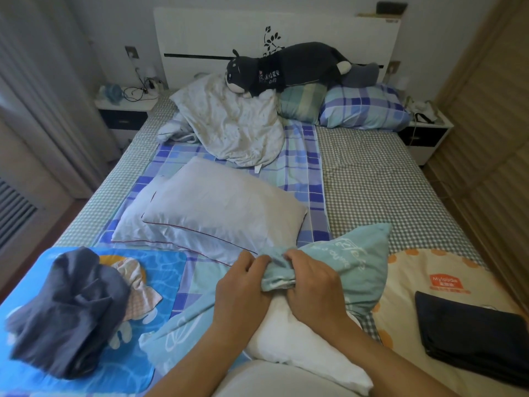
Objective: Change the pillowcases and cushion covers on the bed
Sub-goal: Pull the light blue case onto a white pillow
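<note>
A light teal cushion cover (352,259) with white print is bunched up at the near middle of the bed. My left hand (239,290) and my right hand (310,277) both grip its gathered edge. Below the hands the white cushion insert (297,339) shows bare, partly out of the cover. A pale lilac pillow (220,207) with a red piped edge lies across the bed's middle. Behind it sits a crumpled white pillow (232,121). A blue plaid pillow (363,107) and a green checked pillow (300,101) rest at the headboard.
A dark plush dog (289,68) lies on the headboard pillows. A crumpled navy cloth (68,310) sits on a blue cartoon mat (160,287) at near left. A folded dark cloth (469,333) lies on a cream orange-dotted cover at near right. Nightstands flank the bed (378,184).
</note>
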